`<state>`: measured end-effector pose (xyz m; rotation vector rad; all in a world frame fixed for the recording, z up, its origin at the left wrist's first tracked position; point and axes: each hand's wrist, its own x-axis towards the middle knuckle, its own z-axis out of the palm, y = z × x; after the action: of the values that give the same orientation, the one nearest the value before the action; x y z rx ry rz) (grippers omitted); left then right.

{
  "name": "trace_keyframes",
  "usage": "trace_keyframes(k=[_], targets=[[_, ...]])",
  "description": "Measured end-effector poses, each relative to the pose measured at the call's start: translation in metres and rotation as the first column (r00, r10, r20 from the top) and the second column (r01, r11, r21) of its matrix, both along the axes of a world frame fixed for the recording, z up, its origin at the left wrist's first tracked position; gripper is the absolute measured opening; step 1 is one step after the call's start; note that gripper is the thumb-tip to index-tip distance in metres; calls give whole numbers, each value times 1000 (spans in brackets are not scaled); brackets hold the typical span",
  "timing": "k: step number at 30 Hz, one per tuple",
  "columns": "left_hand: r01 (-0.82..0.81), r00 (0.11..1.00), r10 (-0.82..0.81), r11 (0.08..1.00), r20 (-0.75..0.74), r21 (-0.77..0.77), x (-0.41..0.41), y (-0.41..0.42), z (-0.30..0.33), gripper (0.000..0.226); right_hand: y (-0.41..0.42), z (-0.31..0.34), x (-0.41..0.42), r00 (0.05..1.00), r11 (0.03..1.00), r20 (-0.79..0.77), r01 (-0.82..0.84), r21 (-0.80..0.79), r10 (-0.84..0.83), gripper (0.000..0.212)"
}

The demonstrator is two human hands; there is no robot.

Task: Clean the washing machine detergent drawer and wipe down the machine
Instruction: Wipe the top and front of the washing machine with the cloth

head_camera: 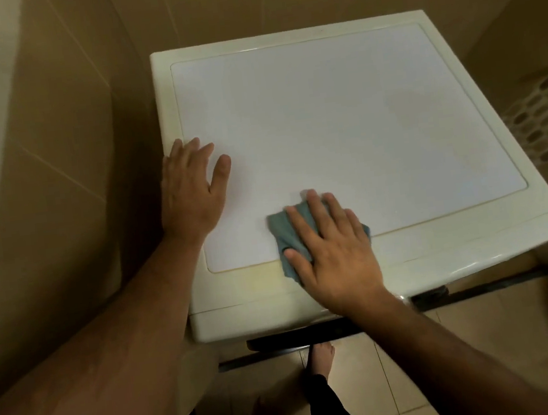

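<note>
Wipe-down step: right hand (pixel 337 254), fingers spread, presses grey-blue cloth (pixel 285 237) on cream washing machine top (pixel 341 123); left hand (pixel 191 190) flat, fingers apart. Next: sweep outward.

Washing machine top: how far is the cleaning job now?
Nothing shows as done: the drawer is out of view. In hand: the right hand presses a teal cloth flat at the near edge of the washing machine top; the left hand rests flat. Left: the far panel, and probably the front.
</note>
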<state>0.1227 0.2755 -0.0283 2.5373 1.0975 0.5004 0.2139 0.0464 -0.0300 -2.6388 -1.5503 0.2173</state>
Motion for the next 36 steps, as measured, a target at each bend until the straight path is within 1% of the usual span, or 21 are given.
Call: trace_keyframes(k=[3,6,11,15,17,21,23,25,28,32,36], targets=[[-2,1000,2,1000,-8,5,1,1,-1,79,0,1,28,996,996,15,92,-11,-92,65],[5,999,-5,1000,-39,13,2,0,-2,82,25,2,49,987,987,29,159,-10,-159,63],[2,990,4,999,-144,41,6,-2,-1,79,82,1,67,983,984,49,178,-23,-177,65],[-12,986,16,1000,-165,24,7,-2,0,78,124,1,61,993,993,39,111,-34,-110,67],[-20,988,22,1000,-150,10,7,-2,0,78,134,1,54,999,999,22,39,-32,-38,67],[-33,994,32,999,-102,-10,5,-3,-1,79,106,0,52,982,982,-24,-187,1,187,66],[-43,995,41,999,-95,-17,5,-3,-1,80,83,-3,66,971,972,-26,-236,18,236,67],[-51,993,49,999,-109,-16,5,-3,0,83,68,-4,84,977,976,-12,-213,31,214,68],[-56,989,54,998,-140,-14,6,-3,2,87,75,-2,108,992,992,-5,-126,19,126,69],[-59,988,54,998,-146,-29,6,-3,0,86,120,0,120,999,1000,41,-17,-11,17,68],[-56,989,51,998,-141,-32,6,-3,-1,83,173,2,115,998,998,50,31,-48,-28,69]])
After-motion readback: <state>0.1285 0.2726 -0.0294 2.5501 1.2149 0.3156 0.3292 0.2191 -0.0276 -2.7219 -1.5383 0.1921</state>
